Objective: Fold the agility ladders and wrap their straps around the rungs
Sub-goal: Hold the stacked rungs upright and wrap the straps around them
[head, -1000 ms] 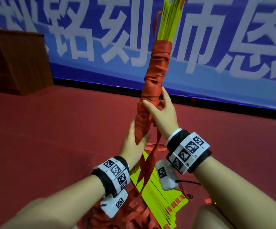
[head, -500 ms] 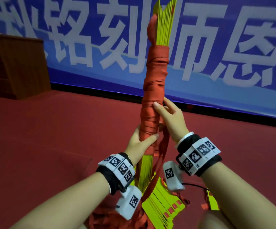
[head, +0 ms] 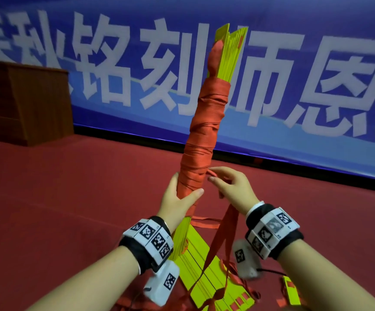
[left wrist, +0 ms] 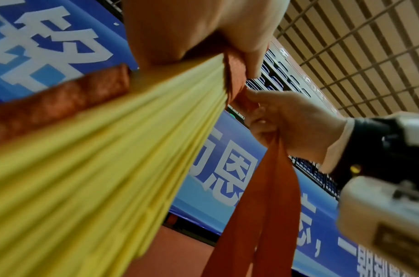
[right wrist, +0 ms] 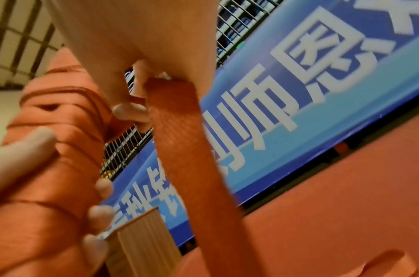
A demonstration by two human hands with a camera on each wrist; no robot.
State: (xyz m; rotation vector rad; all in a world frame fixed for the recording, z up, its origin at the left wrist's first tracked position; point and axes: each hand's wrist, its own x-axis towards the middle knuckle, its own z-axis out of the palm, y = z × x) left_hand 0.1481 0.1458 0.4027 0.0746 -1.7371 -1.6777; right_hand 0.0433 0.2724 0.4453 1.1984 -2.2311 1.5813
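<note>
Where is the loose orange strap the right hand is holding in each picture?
Head: loose strap hangs low and right of centre, from the right hand.
Left wrist: strap hangs at lower centre-right, below that hand.
Right wrist: strap runs down the middle from the fingers.
Shared landmark: the blue banner with white characters behind.

Ahead of me, blue banner, big white Chinese characters: 铭刻师恩 readable, others cut off by frame edges. My wristbands carry black-white square code markers, no legible text.
</note>
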